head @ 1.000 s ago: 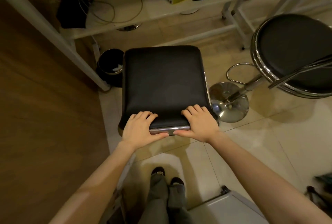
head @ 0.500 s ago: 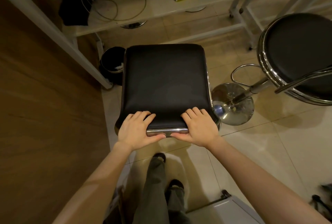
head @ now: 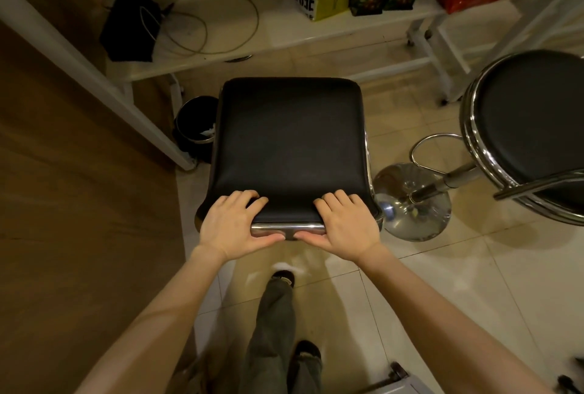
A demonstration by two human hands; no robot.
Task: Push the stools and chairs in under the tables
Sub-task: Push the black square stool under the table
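Observation:
A square black padded stool (head: 290, 144) with a chrome rim stands in front of me, its far edge close to the white table (head: 284, 43). My left hand (head: 232, 226) grips the stool's near left corner, fingers on the cushion and thumb under the chrome bar. My right hand (head: 346, 226) grips the near right corner the same way. A round black bar stool (head: 534, 128) with chrome rings stands to the right, its chrome base (head: 410, 201) on the tiled floor beside the square stool.
A wooden tabletop (head: 72, 204) with a white frame fills the left side. A small black bin (head: 196, 128) sits by its leg, left of the stool. On the white table lie a cable loop, a black pouch and snack bags. My foot is stepping forward below the stool.
The square stool has moved forward toward the white table with both hands still on it. One foot has stepped forward, and the view has moved closer to the table.

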